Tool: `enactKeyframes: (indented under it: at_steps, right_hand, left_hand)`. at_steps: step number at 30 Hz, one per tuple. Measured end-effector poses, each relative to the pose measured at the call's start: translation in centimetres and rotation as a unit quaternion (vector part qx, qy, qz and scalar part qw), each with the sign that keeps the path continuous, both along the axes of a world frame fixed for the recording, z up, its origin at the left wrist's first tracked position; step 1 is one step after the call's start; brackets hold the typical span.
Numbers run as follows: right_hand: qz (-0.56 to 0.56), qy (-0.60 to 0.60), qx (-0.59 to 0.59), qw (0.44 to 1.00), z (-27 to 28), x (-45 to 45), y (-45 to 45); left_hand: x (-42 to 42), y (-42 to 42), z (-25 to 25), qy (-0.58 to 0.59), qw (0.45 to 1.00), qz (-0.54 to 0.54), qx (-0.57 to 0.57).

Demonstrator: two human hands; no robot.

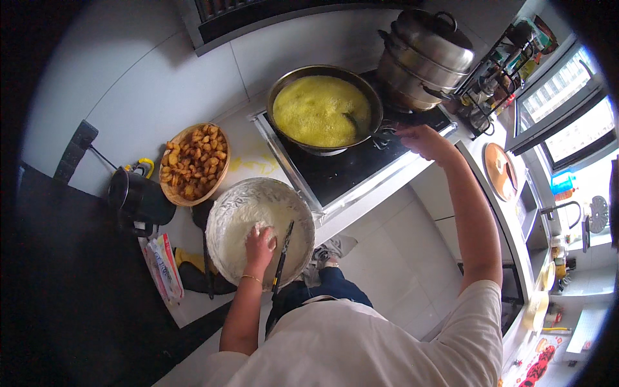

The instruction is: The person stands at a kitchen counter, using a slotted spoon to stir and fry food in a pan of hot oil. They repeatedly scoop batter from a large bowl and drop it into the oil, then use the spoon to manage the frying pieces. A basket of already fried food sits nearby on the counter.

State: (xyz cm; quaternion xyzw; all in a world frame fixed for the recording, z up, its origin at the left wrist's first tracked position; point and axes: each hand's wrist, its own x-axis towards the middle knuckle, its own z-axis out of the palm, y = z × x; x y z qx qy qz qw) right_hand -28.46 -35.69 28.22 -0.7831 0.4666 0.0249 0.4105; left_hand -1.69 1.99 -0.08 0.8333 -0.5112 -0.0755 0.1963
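Note:
My left hand [261, 242] is down in a large metal bowl [216, 205] of pale, thick batter [237, 242], with batter on its fingertips. Whether those fingers hold anything is hidden. A dark, slim utensil [283, 259] leans across the bowl's near right side, smeared with batter. On the hob, a wok [375, 92] holds bubbling yellow oil [314, 106]. My right hand [425, 140] is closed around the dark handle of a cooking utensil [379, 135], whose head dips into the oil at the wok's right side.
Left of the wok stands a wicker basket [225, 171] of fried golden pieces [193, 159]. A black pot [142, 198], a plastic packet [163, 268] and a dark utensil [209, 261] are by the bowl. Behind the hob's right side rises a metal steamer [425, 63], near a wire rack [491, 87].

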Motion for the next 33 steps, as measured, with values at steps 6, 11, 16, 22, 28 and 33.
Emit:
enactKeyframes:
  at_steps: [6, 11, 16, 22, 28, 33]
  right_hand:
    - [-0.063, -0.112, 0.174, 0.976, -3.3, 0.9, 0.1]
    - [-0.123, -0.215, 0.331, 0.910, -5.2, 2.0, 0.6]
    - [-0.090, -0.228, 0.244, 0.938, -5.5, 3.1, 1.6]
    - [-0.012, -0.170, -0.067, 0.983, -6.3, 4.2, 1.5]
    - [-0.029, -0.113, -0.213, 0.970, -6.0, 5.1, 1.3]
    - [-0.109, -0.158, -0.014, 0.981, -5.9, 5.3, 1.5]
  left_hand:
    - [0.0, 0.0, -0.3, -0.009, 1.000, -0.004, -0.009]
    - [-0.1, 0.2, 0.0, 0.003, 1.000, 0.005, -0.007]
    - [-0.1, 0.2, 0.0, -0.022, 1.000, 0.001, -0.022]
    - [-0.2, 0.0, 0.2, -0.023, 1.000, 0.001, -0.002]
    - [-0.1, -0.1, 0.0, -0.016, 1.000, -0.003, 0.006]
    - [-0.1, 0.0, 0.1, -0.002, 1.000, 0.011, 0.026]
